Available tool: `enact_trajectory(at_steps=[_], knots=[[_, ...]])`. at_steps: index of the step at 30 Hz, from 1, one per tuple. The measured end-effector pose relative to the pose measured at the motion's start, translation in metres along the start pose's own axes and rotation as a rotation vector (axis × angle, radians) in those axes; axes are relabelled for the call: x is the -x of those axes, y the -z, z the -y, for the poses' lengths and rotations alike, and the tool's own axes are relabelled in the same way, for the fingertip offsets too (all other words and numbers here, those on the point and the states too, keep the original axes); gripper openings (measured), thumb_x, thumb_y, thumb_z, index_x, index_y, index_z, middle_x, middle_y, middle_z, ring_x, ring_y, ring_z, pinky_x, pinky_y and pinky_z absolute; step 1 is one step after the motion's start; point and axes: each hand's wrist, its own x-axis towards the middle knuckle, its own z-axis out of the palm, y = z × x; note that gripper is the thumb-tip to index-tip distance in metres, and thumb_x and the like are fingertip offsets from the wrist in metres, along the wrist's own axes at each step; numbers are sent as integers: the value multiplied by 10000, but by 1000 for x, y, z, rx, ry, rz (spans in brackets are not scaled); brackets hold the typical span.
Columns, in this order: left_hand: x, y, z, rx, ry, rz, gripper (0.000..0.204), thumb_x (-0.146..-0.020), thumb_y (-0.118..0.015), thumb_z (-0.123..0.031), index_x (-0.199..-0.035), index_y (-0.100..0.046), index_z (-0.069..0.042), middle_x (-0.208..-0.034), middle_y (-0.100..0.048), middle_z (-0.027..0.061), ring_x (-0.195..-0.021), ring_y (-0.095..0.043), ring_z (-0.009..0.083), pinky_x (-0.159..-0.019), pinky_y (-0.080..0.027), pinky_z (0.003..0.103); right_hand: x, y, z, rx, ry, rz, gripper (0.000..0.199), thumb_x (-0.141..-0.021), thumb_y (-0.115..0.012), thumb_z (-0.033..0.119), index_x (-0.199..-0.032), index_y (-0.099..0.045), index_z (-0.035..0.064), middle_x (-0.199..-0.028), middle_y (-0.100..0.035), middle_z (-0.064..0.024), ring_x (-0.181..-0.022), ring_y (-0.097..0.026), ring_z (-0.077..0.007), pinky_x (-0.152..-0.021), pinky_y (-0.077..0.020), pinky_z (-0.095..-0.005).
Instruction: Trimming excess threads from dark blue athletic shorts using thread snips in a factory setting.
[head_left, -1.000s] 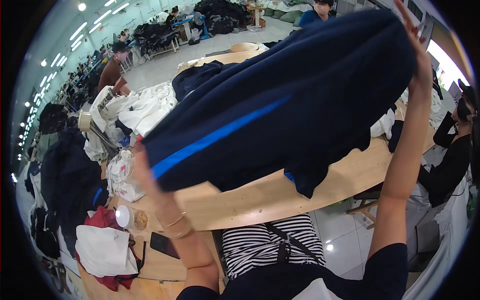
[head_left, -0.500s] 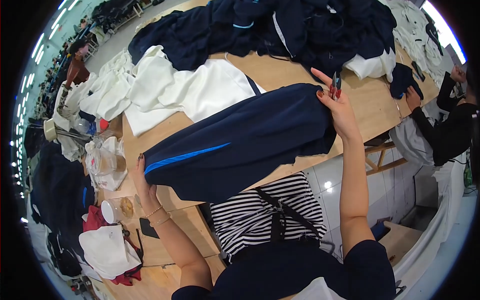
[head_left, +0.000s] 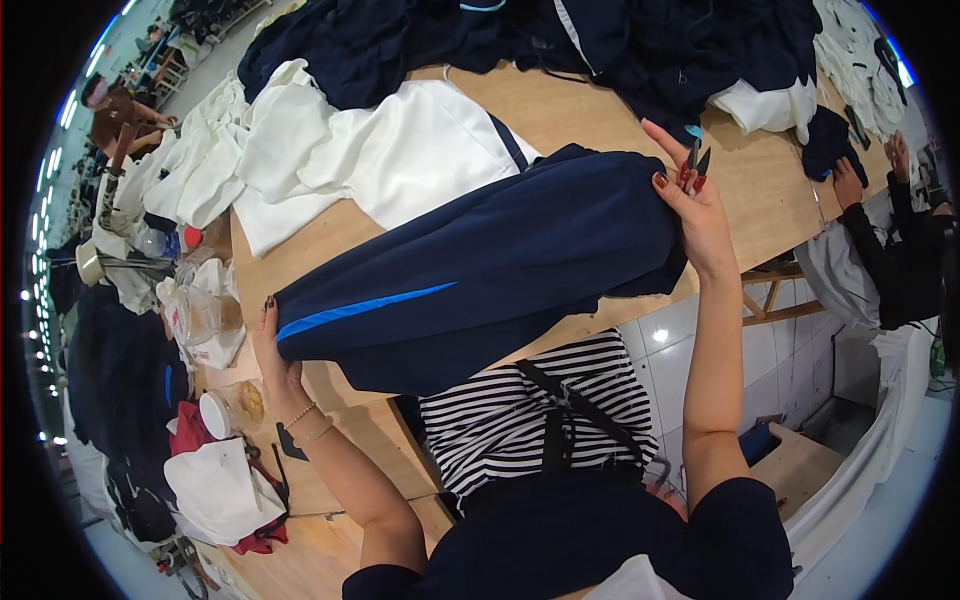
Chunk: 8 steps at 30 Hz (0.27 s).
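A long navy garment piece point(head_left: 500, 265) with a bright blue insert point(head_left: 360, 308) hangs stretched over the near edge of the wooden table. My left hand point(head_left: 275, 345) grips its narrow left end beside the insert. At the wider right end, my right hand point(head_left: 706, 225) pinches the cloth between thumb and fingers. That same hand also carries small red-handled thread snips point(head_left: 700, 164), their dark blades pointing up and away from the cloth. Behind the piece lies white fabric point(head_left: 430, 150) with a navy band.
A heap of navy garments point(head_left: 690, 50) covers the far side of the table point(head_left: 790, 190). On the left are a plastic jar point(head_left: 240, 408), bagged containers point(head_left: 205, 310) and a white cloth point(head_left: 220, 490). A co-worker's hand point(head_left: 848, 182) touches navy cloth at the right.
My right hand has shifted slightly right, and the garment piece looks pulled a little longer between my hands. The snips have turned a little. The whole view has moved slightly.
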Motion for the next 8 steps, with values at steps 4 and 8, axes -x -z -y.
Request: enact_trajectory(at_steps=[4,8], knots=[[-3,0,1,23,-17,35,305,-941,-578,-220,-1137,-584,14,-1037,-653,107,-863,-654,180,-754,-531,281,-1,3,-10,-21,-8,-28,506,-869,-591,75,-1364,-486,54,-1294,-555,-14,-876,-514,-10,-933,-381,-193],[-16,15,10,19,-5,71,320,-938,-578,-191,-1184,-567,13,-1078,-644,110,-940,-642,187,-823,-518,299,-1,4,-8,-224,-101,34,545,-878,-570,39,-1404,-426,52,-1161,-618,-19,-874,-560,-5,-936,-380,-128]])
